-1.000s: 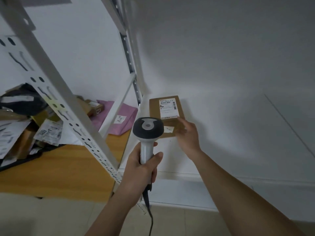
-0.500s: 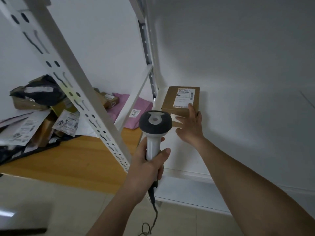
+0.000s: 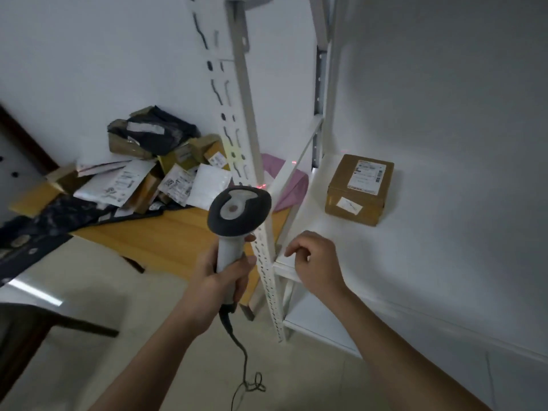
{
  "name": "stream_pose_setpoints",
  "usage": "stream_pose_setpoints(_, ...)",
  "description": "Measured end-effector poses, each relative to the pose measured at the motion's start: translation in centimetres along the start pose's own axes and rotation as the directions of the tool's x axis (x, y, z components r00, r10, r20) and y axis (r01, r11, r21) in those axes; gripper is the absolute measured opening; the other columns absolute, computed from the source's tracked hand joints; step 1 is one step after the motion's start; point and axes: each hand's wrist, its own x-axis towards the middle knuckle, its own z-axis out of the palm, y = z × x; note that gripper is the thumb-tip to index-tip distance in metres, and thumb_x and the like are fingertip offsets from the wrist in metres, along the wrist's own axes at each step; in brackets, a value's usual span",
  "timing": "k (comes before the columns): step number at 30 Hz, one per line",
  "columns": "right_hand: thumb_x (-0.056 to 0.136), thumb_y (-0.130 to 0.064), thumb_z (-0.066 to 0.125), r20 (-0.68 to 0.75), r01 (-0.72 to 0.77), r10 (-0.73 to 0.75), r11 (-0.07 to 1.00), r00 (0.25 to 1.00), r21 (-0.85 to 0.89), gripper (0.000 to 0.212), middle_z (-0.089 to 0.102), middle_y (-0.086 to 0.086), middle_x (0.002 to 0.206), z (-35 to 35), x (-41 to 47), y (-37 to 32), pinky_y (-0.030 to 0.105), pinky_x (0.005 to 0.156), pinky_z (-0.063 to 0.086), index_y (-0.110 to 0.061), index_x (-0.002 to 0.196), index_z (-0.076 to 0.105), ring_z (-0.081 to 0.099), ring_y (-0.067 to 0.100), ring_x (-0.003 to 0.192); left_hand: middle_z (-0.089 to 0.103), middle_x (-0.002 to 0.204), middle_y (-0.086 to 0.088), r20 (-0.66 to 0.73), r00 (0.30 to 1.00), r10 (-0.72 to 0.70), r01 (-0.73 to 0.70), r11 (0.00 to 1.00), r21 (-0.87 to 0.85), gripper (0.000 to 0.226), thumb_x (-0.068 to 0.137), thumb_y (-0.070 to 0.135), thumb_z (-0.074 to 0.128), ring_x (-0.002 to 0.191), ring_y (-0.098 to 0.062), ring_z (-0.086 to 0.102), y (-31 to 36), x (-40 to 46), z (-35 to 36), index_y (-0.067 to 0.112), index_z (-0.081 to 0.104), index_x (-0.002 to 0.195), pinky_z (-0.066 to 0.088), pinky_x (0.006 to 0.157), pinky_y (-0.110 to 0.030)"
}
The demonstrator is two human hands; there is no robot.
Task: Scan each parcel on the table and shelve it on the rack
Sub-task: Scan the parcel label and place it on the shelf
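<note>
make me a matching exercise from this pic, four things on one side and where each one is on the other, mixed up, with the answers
Things:
1. barcode scanner
2. brown box
3. pink mailer
4. right hand

Places:
A. on the wooden table, behind the rack post
B. gripped in the left hand
C. at the front edge of the shelf, holding nothing
D. on the white rack shelf, against the wall

Pairs: 1-B, 2-D, 3-A, 4-C
</note>
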Motion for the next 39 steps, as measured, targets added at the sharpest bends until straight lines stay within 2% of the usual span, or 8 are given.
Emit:
stream_pose_setpoints(9, 0.089, 0.004, 0.044, 0.324, -0.057, -0.001, 0.984, 0.946, 0.168, 0.037, 0.065, -0.014, 0.09, 10.9, 5.3, -9.7, 0.01, 0.069, 0.046, -0.021, 0.088, 0.072, 0.059, -0.004, 0.083, 0.045, 0.061, -0.007, -0.278, 0.96, -0.041, 0.02, 0.997, -0.078, 0.043, 0.078, 0.023, 0.065, 0.048, -0.02, 0.041, 3.2, -0.8, -13.3, 0.009, 0.054, 0.117, 0.036, 0.049, -0.032)
stream_pose_setpoints(15, 0.087, 0.005, 0.043, 0.336, -0.259, 0.203, 0.957, 0.92, 0.134, 0.037, 0.066, -0.006, 0.097, 19.1, 12.3, -9.0, 0.006, 0.055, 0.043, -0.022, 0.092, 0.068, 0.059, 0.003, 0.082, 0.044, 0.059, -0.004, -0.355, 0.926, -0.126, 0.055, 0.977, -0.204, 0.049, 0.067, 0.013, 0.064, 0.046, -0.018, 0.039, 1.6, 3.1, -21.4, 0.012, 0.053, 0.114, 0.033, 0.049, -0.03)
stream_pose_setpoints(21, 0.089, 0.002, 0.049, 0.19, -0.47, 0.442, 0.871, 0.877, 0.143, 0.03, 0.064, -0.005, 0.101, 28.3, 21.2, -3.3, 0.012, 0.065, 0.045, -0.021, 0.101, 0.064, 0.059, 0.006, 0.09, 0.041, 0.059, -0.009, -0.288, 0.938, -0.19, 0.135, 0.97, -0.2, 0.03, 0.069, 0.015, 0.066, 0.043, -0.018, 0.038, -3.1, 13.4, -30.4, 0.007, 0.048, 0.091, 0.034, 0.044, -0.028)
stream_pose_setpoints(27, 0.083, -0.001, 0.056, 0.147, -0.78, 0.806, 0.483, 0.574, 0.397, 0.058, 0.057, 0.009, 0.126, 38.1, 29.6, 5.3, 0.03, 0.065, 0.057, -0.012, 0.138, 0.043, 0.069, 0.025, 0.088, 0.04, 0.054, -0.009, -0.131, 0.972, -0.198, 0.182, 0.976, -0.123, 0.024, 0.073, 0.016, 0.065, 0.042, -0.02, 0.037, -8.4, 23.3, -38.1, 0.007, 0.046, 0.087, 0.035, 0.046, -0.03)
stream_pose_setpoints(30, 0.084, 0.006, 0.061, 0.172, -0.672, 0.877, 0.205, 0.449, 0.712, 0.082, 0.05, 0.01, 0.13, 40.8, 32.0, 7.5, 0.035, 0.08, 0.059, -0.025, 0.149, 0.022, 0.068, 0.026, 0.095, 0.04, 0.05, -0.011, -0.07, 0.972, -0.226, 0.22, 0.972, -0.081, 0.027, 0.074, 0.018, 0.064, 0.041, -0.019, 0.036, -11.0, 26.6, -40.3, 0.005, 0.042, 0.08, 0.037, 0.044, -0.028)
stream_pose_setpoints(32, 0.084, 0.007, 0.063, 0.173, -0.611, 0.886, 0.144, 0.429, 0.779, 0.091, 0.054, 0.01, 0.12, 41.5, 32.7, 8.5, 0.035, 0.089, 0.057, -0.029, 0.151, 0.014, 0.066, 0.025, 0.102, 0.041, 0.05, -0.01, -0.051, 0.965, -0.256, 0.253, 0.965, -0.063, 0.028, 0.075, 0.019, 0.064, 0.041, -0.018, 0.038, -12.4, 28.1, -41.1, 0.005, 0.041, 0.081, 0.038, 0.044, -0.027)
stream_pose_setpoints(35, 0.085, 0.002, 0.067, 0.073, -0.667, 0.901, 0.261, 0.428, 0.698, 0.061, 0.063, 0.005, 0.101, 41.4, 32.8, 8.2, 0.027, 0.088, 0.056, -0.01, 0.14, 0.044, 0.066, 0.014, 0.089, 0.043, 0.053, -0.008, -0.037, 0.949, -0.313, 0.309, 0.947, -0.087, 0.026, 0.075, 0.02, 0.064, 0.042, -0.016, 0.04, -13.4, 29.5, -41.7, 0.007, 0.043, 0.083, 0.039, 0.045, -0.027)
stream_pose_setpoints(39, 0.089, -0.013, 0.067, -0.176, -0.726, 0.872, 0.48, 0.457, 0.493, 0.01, 0.071, 0.005, 0.085, 39.5, 31.3, 6.2, 0.017, 0.053, 0.05, -0.01, 0.099, 0.068, 0.063, 0.004, 0.058, 0.042, 0.056, -0.006, -0.024, 0.935, -0.353, 0.346, 0.928, -0.14, 0.019, 0.082, 0.011, 0.066, 0.043, -0.017, 0.039, -12.8, 30.3, -41.1, 0.009, 0.048, 0.088, 0.037, 0.046, -0.027)
